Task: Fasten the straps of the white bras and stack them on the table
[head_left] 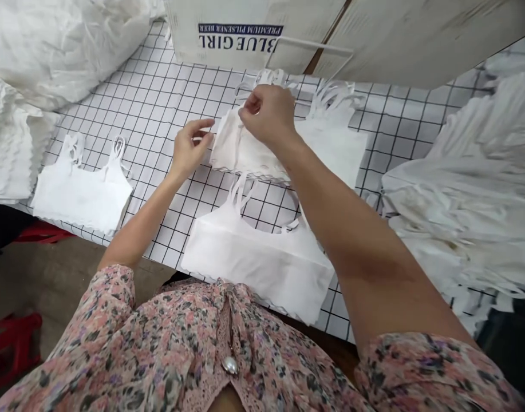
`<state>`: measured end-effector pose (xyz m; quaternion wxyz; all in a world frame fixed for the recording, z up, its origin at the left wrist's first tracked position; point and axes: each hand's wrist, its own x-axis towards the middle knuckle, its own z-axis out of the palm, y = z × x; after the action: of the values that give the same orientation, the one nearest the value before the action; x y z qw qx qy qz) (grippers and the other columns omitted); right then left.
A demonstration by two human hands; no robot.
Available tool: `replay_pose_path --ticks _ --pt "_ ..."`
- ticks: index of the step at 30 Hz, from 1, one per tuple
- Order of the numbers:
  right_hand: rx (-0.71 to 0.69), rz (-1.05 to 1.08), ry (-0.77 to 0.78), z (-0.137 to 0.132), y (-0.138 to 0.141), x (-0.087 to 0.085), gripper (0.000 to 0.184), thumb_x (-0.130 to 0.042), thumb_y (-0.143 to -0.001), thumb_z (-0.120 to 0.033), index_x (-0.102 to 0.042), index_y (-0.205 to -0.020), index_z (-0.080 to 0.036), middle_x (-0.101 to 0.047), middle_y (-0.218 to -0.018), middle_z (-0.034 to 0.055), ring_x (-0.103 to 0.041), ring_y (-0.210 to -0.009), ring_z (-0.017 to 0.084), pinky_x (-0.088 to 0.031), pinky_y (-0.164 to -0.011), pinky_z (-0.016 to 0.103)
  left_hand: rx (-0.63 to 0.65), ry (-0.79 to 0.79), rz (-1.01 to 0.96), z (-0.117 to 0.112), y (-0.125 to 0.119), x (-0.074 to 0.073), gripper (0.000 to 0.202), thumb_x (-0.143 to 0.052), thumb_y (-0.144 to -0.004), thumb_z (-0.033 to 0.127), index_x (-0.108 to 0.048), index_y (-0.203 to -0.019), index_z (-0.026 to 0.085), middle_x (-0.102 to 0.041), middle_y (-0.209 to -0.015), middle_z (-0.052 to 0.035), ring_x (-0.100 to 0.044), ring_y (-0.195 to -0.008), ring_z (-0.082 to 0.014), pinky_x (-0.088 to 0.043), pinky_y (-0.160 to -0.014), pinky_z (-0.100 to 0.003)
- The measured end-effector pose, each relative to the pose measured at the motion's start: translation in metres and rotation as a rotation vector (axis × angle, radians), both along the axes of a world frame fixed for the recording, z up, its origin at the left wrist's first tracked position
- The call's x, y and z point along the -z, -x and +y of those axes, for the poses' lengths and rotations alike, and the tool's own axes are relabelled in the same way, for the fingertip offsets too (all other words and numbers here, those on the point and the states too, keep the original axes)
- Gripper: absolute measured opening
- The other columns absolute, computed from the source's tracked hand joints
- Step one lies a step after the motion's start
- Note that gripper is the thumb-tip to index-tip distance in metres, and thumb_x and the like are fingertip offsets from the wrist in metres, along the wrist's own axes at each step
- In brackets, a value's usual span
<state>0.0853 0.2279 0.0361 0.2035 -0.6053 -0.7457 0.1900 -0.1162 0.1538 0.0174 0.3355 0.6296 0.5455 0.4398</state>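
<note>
On the grid-printed table cover [168,97], the right hand [266,114] pinches the top edge of a small white bralette [245,150] between thumb and fingers, lifting it slightly, with its scalloped hem resting near the middle of the cover. The left hand [191,149] stays half open, its fingertips just beside the bralette's left edge, and seems to be guiding rather than gripping. A fingertip pinch like this appears well suited to such thin fabric, limiting creases. Two more bralettes lie flat on the cover, one [253,257] nearer the person and one [82,189] further left, while a loose heap of white garments [468,194] sits beyond the cover's right side.
</note>
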Motion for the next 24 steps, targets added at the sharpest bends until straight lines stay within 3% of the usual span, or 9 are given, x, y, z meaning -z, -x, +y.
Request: replay_pose_path --ticks 2,4,7,9,12,15,18,21,24 --pt "0.032 -0.144 0.036 -0.003 0.004 -0.003 0.046 -0.049 -0.111 -0.05 -0.067 -0.09 -0.012 -0.074 -0.116 0.0226 -0.053 -0.142 0.048 -0.026 -0.124 0.078 0.017 -0.015 -0.014 0.007 -0.001 -0.002 0.032 -0.066 -0.097 0.016 -0.076 -0.127 0.021 -0.078 -0.139 -0.0083 -0.076 -0.116 -0.0206 -0.064 -0.1 -0.037" --pt "0.053 -0.214 0.085 -0.005 0.009 -0.003 0.039 -0.054 -0.108 -0.041 -0.066 -0.084 -0.013 -0.074 -0.116 0.0239 -0.043 -0.149 0.052 -0.021 -0.123 0.082 0.039 -0.004 -0.018 0.01 -0.002 -0.005 0.03 -0.067 -0.096 0.018 -0.077 -0.124 0.02 -0.08 -0.135 -0.0089 -0.077 -0.115 -0.0214 -0.065 -0.1 -0.037" --pt "0.054 -0.1 0.093 -0.007 0.011 -0.001 0.016 -0.056 -0.098 -0.019 -0.067 -0.086 -0.019 -0.076 -0.114 0.0184 -0.048 -0.145 0.047 -0.025 -0.123 0.084 0.035 0.038 -0.001 0.007 -0.001 -0.009 0.029 -0.066 -0.094 0.019 -0.078 -0.12 0.018 -0.081 -0.13 -0.0111 -0.077 -0.111 -0.0213 -0.065 -0.099 -0.037" --pt "0.035 -0.011 0.07 -0.008 0.008 0.0 0.018 -0.052 -0.096 -0.016 -0.068 -0.091 -0.022 -0.076 -0.116 0.0157 -0.055 -0.137 0.042 -0.03 -0.124 0.081 -0.001 0.023 0.025 0.004 0.004 -0.013 0.031 -0.063 -0.094 0.018 -0.078 -0.122 0.018 -0.081 -0.132 -0.0122 -0.077 -0.11 -0.021 -0.065 -0.097 -0.036" --pt "0.026 -0.012 0.022 -0.01 0.003 -0.001 0.021 -0.049 -0.1 -0.019 -0.069 -0.096 -0.022 -0.074 -0.116 0.0161 -0.057 -0.133 0.041 -0.03 -0.125 0.08 0.009 -0.132 0.113 0.009 0.009 -0.017 0.041 -0.057 -0.094 0.013 -0.076 -0.128 0.023 -0.077 -0.14 -0.0099 -0.076 -0.117 -0.0209 -0.063 -0.099 -0.037" --pt "0.062 -0.128 0.016 -0.011 0.001 -0.001 0.018 -0.058 -0.101 -0.026 -0.069 -0.088 -0.019 -0.074 -0.112 0.0193 -0.048 -0.142 0.047 -0.02 -0.123 0.089 0.152 -0.26 0.239 0.031 0.001 -0.017 0.045 -0.052 -0.094 0.008 -0.079 -0.125 0.024 -0.08 -0.134 -0.0078 -0.075 -0.122 -0.0226 -0.059 -0.108 -0.043" --pt "0.076 -0.173 0.03 -0.014 -0.002 0.002 0.017 -0.065 -0.099 -0.026 -0.071 -0.087 -0.016 -0.073 -0.119 0.0213 -0.048 -0.142 0.049 -0.019 -0.12 0.091 0.329 -0.242 0.374 0.063 -0.013 -0.013 0.042 -0.052 -0.091 0.006 -0.083 -0.114 0.022 -0.082 -0.131 -0.0103 -0.075 -0.126 -0.0274 -0.052 -0.117 -0.05" --pt "0.053 -0.169 -0.025 -0.02 -0.009 0.008 0.02 -0.056 -0.1 -0.021 -0.075 -0.098 -0.015 -0.072 -0.128 0.0226 -0.049 -0.142 0.048 -0.015 -0.119 0.094 0.496 -0.187 0.48 0.089 -0.02 -0.007 0.032 -0.061 -0.091 0.012 -0.086 -0.107 0.024 -0.081 -0.136 -0.011 -0.075 -0.123 -0.0306 -0.051 -0.118 -0.053" --pt "0.001 -0.164 -0.052 -0.026 -0.018 0.017 0.03 -0.051 -0.099 -0.02 -0.078 -0.112 -0.016 -0.069 -0.133 0.0236 -0.048 -0.143 0.049 -0.011 -0.117 0.096 0.595 -0.174 0.541 0.102 -0.019 -0.003 0.022 -0.07 -0.085 0.013 -0.085 -0.093 0.025 -0.083 -0.126 -0.0101 -0.074 -0.117 -0.0312 -0.052 -0.114 -0.053"
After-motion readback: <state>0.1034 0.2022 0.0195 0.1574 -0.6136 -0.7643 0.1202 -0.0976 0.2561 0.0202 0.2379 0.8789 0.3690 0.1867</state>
